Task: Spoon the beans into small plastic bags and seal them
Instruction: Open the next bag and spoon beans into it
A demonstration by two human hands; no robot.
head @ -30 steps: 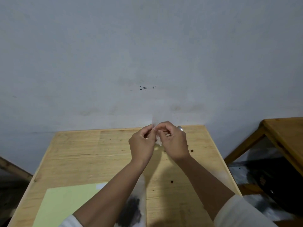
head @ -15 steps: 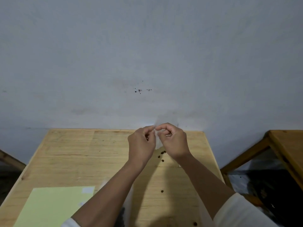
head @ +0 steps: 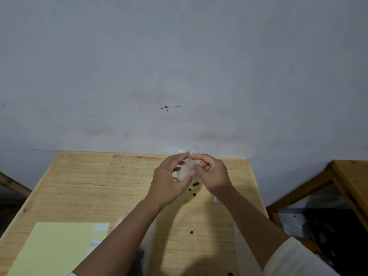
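Small plastic bag (head: 186, 168) upright between both hands, above worktop (head: 89, 182). Left hand (head: 169, 182) fingers pinch edge at 9 o'clock; right hand (head: 212, 173) fingers pinch at 3 o'clock.

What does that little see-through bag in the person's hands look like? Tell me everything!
The small clear plastic bag is thin, crinkly and almost see-through, so its edges are hard to make out. It is held up above the far side of the light wooden table, between the left hand and the right hand, whose fingertips pinch it near the top. No beans show inside it.
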